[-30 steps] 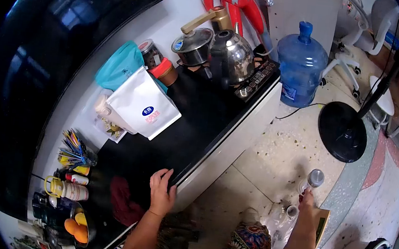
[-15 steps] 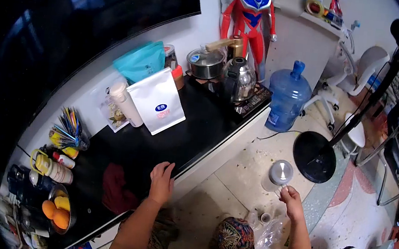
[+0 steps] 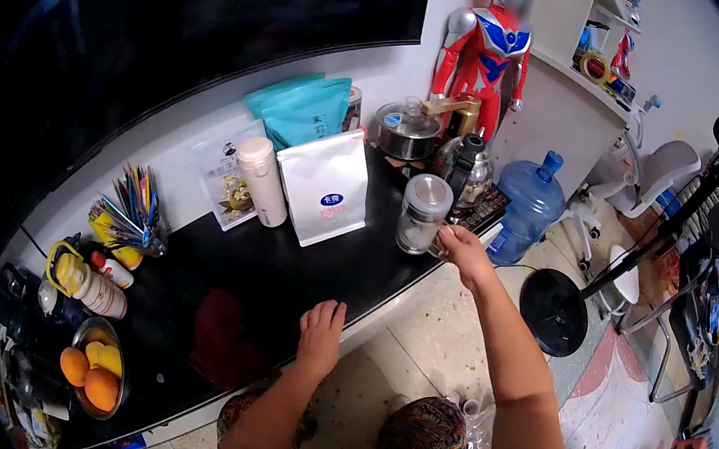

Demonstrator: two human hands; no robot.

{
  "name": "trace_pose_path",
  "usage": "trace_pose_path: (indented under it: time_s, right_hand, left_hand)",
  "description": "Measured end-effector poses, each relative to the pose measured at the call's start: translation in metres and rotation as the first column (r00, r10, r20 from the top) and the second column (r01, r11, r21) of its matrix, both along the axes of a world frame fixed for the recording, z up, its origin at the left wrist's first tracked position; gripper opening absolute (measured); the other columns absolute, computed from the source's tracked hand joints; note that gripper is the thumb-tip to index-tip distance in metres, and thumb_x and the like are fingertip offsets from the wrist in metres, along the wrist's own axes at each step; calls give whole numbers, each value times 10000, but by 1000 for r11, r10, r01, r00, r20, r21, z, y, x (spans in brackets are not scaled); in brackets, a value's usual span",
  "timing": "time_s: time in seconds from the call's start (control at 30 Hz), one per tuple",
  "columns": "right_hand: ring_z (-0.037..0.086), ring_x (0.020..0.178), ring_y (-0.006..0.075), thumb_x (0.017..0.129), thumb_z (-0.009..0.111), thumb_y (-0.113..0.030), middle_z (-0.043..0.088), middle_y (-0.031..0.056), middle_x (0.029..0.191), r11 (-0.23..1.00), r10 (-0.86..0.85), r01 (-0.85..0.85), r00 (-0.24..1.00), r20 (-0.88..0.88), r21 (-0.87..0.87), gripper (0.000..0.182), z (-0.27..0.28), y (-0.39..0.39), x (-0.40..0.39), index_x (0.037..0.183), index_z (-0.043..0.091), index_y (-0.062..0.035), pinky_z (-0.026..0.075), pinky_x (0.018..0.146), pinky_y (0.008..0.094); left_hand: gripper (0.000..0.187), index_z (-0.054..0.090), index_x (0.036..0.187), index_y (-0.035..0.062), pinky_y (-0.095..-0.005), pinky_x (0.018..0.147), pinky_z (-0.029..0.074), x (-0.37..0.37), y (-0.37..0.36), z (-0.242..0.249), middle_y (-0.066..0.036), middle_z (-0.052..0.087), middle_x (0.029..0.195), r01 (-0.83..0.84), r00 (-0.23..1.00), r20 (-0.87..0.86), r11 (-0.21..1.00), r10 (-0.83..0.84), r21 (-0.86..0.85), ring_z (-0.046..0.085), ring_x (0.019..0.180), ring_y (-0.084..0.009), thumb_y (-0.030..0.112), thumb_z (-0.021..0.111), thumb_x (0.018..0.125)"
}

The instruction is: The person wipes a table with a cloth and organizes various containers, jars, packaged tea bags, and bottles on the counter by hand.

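Observation:
My right hand (image 3: 462,252) is closed round the handle of a clear glass mug (image 3: 417,235) with a grey lid. The mug is upright at the front edge of the black cabinet top (image 3: 283,273), in front of the glass kettle (image 3: 470,168). My left hand (image 3: 322,337) lies on the cabinet's front edge, fingers stretched out and holding nothing. Beyond it stands a white pouch (image 3: 328,190) with a blue oval label, beside a cream thermos (image 3: 262,180). A dark red cloth (image 3: 220,337) lies to the left of my left hand.
Teal bags (image 3: 306,112) lean on the wall behind the pouch. A lidded pot (image 3: 408,134) sits at the far right end. To the left are a pen holder (image 3: 134,217) and a bowl (image 3: 121,392) of fruit. A blue water jug (image 3: 529,199) and a black stand base (image 3: 553,311) are on the floor.
My right hand has lifted the mug from over the floor, up and left to the cabinet's edge. The view has shifted. My left hand stays at the front edge.

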State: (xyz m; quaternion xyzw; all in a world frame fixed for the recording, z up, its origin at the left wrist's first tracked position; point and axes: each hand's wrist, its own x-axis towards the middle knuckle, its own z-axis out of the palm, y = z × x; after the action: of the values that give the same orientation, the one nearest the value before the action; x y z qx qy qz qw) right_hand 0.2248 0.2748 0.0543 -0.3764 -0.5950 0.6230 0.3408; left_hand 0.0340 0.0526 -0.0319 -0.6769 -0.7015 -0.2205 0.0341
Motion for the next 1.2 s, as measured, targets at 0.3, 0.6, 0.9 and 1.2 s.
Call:
trace_pose_path:
  time_s: [0.3, 0.6, 0.9, 1.2]
  right_hand:
    - [430, 607, 81, 866, 525, -320, 471, -41, 661, 994, -79, 83, 996, 44, -75, 236, -12, 54, -63, 734, 522, -124, 376, 598, 253]
    - [441, 598, 87, 862, 527, -318, 486, -39, 671, 998, 10, -3, 995, 100, -69, 228, -12, 80, -71, 753, 528, -118, 380, 553, 247]
    - [620, 834, 296, 826, 545, -240, 580, 237, 1015, 956, -177, 123, 965, 191, 267, 448, -47, 60, -62, 1142, 459, 67, 473, 747, 341]
    - [619, 706, 166, 901, 435, -124, 627, 126, 824, 962, -95, -17, 915, 393, 274, 225, -48, -131, 129, 1000, 568, 28, 501, 630, 292]
  left_hand:
    - [571, 427, 1206, -2, -438, 927, 262, 2, -1, 2, -148, 422, 1187, 18, 1000, 19, 999, -19, 37, 382, 1118, -308, -47, 541, 648]
    - [533, 423, 1212, 1, -443, 924, 271, 2, -1, 2, -140, 435, 1166, 25, 999, -30, 1000, -24, 9, 383, 1122, -301, -26, 533, 691]
    - [441, 457, 1177, -7, -424, 925, 290, 4, 1, -5, -122, 454, 1156, -10, 997, -72, 999, 12, 31, 406, 1123, -278, 16, 500, 740]
    - [401, 451, 1195, 35, -454, 927, 289, 6, 5, -7, -143, 445, 1183, -71, 993, -94, 996, 66, -46, 386, 1132, -311, 49, 482, 796]
